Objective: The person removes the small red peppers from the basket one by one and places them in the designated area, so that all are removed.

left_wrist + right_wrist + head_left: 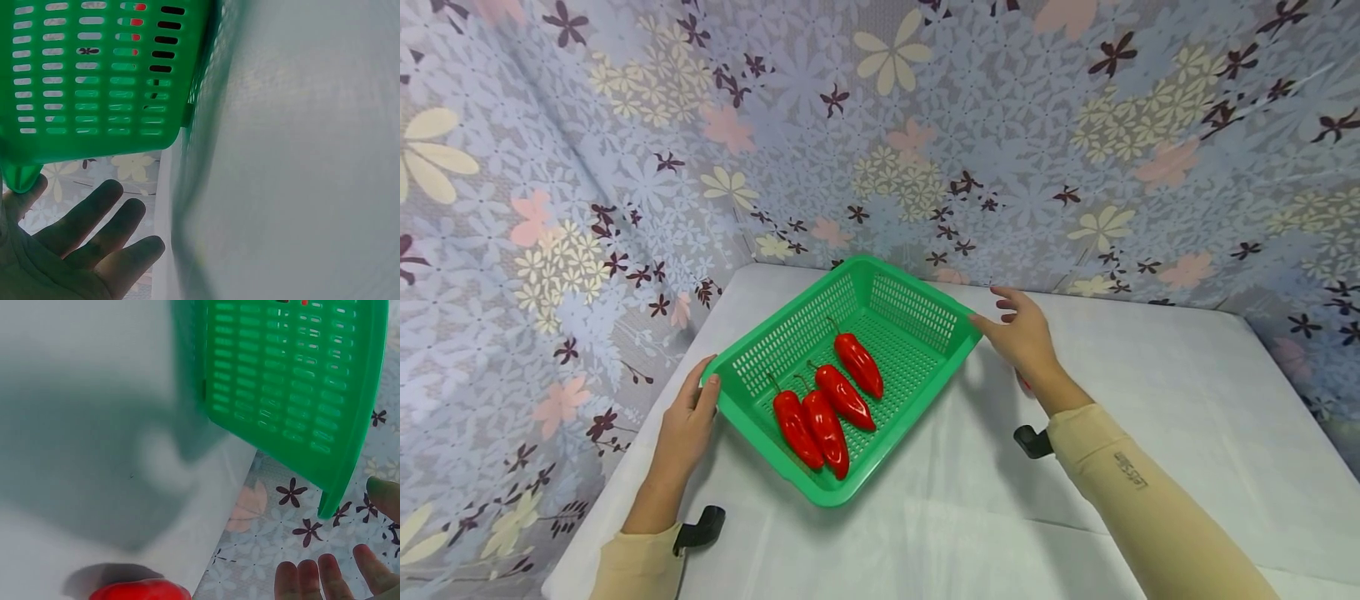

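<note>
Left hand (pixel 688 408): your thumb lies over the rim at the left corner of the green basket (pixel 902 350), and your index finger is behind the same corner. Grip state: thumb and index finger pinch the rim. The other three fingers are extended and spread below the rim, apart from the basket wall.

Right hand (pixel 1018 333): released, holding nothing. Your thumb is extended toward the right corner of the basket. The head view shows its tip right at that corner; the right wrist view shows a gap between thumb and rim. The remaining fingers reach outward, well open and clear of the basket.

Basket position: between your two hands, to the right of the left hand and to the left of the right hand, over the white counter (pixel 955 492).

Basket contents: four red peppers, stems pointing away from you. The first pepper (pixel 797 431) lies nearest your left hand. The second pepper (pixel 826 433) lies against it, on the side toward your right hand. The third pepper (pixel 846 397) is next, and the fourth pepper (pixel 858 365) lies farthest from your left hand.

Below your right wrist, a glossy red object (pixel 140 591) rests on the counter, mostly hidden. A flowered cloth (pixel 820 142) hangs beyond both hands.
</note>
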`<state>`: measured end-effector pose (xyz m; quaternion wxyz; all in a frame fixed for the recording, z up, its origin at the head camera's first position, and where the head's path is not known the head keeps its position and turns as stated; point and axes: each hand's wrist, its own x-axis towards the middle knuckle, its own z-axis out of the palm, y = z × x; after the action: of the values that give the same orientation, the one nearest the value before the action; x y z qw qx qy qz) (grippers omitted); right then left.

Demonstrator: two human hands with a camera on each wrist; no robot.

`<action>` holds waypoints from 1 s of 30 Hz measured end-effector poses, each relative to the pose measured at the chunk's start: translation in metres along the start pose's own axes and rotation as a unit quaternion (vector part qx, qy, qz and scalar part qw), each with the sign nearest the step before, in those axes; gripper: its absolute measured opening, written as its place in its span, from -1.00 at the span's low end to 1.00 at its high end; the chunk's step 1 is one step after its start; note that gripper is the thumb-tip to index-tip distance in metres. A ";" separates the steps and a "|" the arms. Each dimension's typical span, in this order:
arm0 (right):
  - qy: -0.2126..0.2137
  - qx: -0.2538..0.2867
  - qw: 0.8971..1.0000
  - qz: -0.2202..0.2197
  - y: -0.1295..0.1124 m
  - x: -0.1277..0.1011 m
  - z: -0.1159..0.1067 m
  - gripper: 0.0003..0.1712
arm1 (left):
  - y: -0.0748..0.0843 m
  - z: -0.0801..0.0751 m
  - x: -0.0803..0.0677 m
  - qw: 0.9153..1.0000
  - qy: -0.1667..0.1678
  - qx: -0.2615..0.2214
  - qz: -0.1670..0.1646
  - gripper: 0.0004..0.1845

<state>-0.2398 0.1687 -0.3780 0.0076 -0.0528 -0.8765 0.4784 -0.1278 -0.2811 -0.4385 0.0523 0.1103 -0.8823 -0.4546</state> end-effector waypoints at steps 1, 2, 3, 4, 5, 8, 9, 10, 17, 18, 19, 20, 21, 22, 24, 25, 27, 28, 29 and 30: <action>-0.002 0.005 1.000 0.003 -0.001 0.000 0.001 -0.20 | 0.000 0.000 0.000 1.000 0.000 -0.001 0.000 -0.32; -0.004 0.009 1.000 0.006 -0.003 -0.001 0.002 -0.19 | 0.000 0.000 0.000 1.000 -0.001 -0.001 -0.001 -0.32; -0.005 0.011 1.000 0.008 -0.004 -0.001 0.002 -0.19 | 0.000 0.000 0.000 1.000 -0.001 -0.001 -0.001 -0.32; -0.008 0.015 1.000 0.009 -0.005 -0.001 0.003 -0.19 | 0.000 0.000 0.000 1.000 -0.001 0.000 -0.001 -0.32; -0.008 0.013 1.000 0.007 -0.007 -0.002 0.003 -0.19 | 0.000 0.000 0.000 1.000 -0.001 0.000 -0.002 -0.32; -0.012 0.008 1.000 0.000 -0.010 -0.002 0.004 -0.19 | 0.000 0.000 0.000 1.000 0.001 0.003 -0.002 -0.32; -0.012 0.004 1.000 -0.002 -0.011 -0.001 0.005 -0.20 | 0.000 0.000 0.000 1.000 0.001 0.003 -0.002 -0.33; -0.014 0.002 1.000 -0.004 -0.012 -0.001 0.005 -0.20 | -0.001 0.000 0.000 1.000 0.002 0.003 -0.002 -0.33; -0.011 -0.022 0.999 -0.029 -0.020 0.000 0.010 -0.20 | 0.000 -0.001 -0.002 1.000 0.004 0.002 -0.001 -0.32; -0.012 -0.023 0.999 -0.033 -0.021 0.000 0.010 -0.21 | 0.001 -0.001 -0.002 1.000 0.005 0.002 0.000 -0.32; -0.012 -0.025 0.999 -0.038 -0.022 0.001 0.011 -0.22 | 0.001 -0.001 -0.001 1.000 0.004 0.001 0.002 -0.32; -0.012 -0.026 0.999 -0.042 -0.022 0.001 0.012 -0.23 | 0.001 -0.001 -0.001 1.000 0.004 0.001 0.003 -0.32; -0.012 -0.025 0.999 -0.044 -0.023 0.001 0.012 -0.24 | 0.002 -0.001 -0.001 1.000 0.003 0.001 0.003 -0.32; -0.014 -0.023 0.999 -0.047 -0.023 0.001 0.013 -0.25 | 0.002 -0.001 -0.001 1.000 0.003 0.000 0.003 -0.32; -0.014 -0.023 0.998 -0.049 -0.024 0.001 0.014 -0.25 | 0.002 -0.001 -0.001 1.000 0.000 -0.001 0.002 -0.32; -0.014 -0.024 0.998 -0.050 -0.025 0.001 0.014 -0.25 | 0.002 -0.001 -0.001 1.000 -0.001 -0.001 0.000 -0.32; -0.014 -0.025 0.998 -0.052 -0.026 0.001 0.015 -0.24 | 0.002 -0.001 0.000 1.000 -0.003 -0.001 -0.003 -0.32; -0.015 -0.025 0.998 -0.052 -0.027 0.000 0.015 -0.24 | 0.002 -0.001 0.000 1.000 -0.004 0.000 -0.004 -0.31; -0.015 -0.025 0.998 -0.053 -0.028 0.001 0.015 -0.24 | 0.002 -0.001 0.000 1.000 -0.004 0.000 -0.005 -0.31; -0.016 -0.025 0.998 -0.053 -0.029 0.000 0.015 -0.25 | 0.002 -0.001 0.001 1.000 -0.005 0.000 -0.005 -0.31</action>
<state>-0.2437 0.1404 -0.3622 0.0171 0.0012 -0.8898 0.4560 -0.1286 -0.2805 -0.4362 0.0459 0.1126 -0.8820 -0.4554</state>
